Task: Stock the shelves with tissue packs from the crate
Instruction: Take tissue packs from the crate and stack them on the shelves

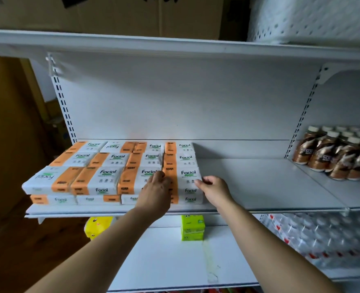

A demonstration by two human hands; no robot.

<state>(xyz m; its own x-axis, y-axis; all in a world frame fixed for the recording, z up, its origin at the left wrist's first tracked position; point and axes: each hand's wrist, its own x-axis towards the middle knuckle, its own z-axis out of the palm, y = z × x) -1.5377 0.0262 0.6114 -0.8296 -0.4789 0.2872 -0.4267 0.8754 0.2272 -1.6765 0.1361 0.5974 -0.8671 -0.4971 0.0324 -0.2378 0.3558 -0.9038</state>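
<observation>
Orange-and-white "Facial" tissue packs fill the left half of the middle white shelf in several rows, stacked two high at the front. The front-right tissue pack sits between my hands. My left hand presses on its left, orange end, fingers over the top edge. My right hand touches its right end with the fingertips. Both hands seem to hold this top pack in place on the stack. The crate is out of view.
Brown drink bottles stand on the neighbouring shelf at right. On the lower shelf are a green tissue pack, a yellow pack and shrink-wrapped water bottles. Cardboard boxes sit on the top shelf.
</observation>
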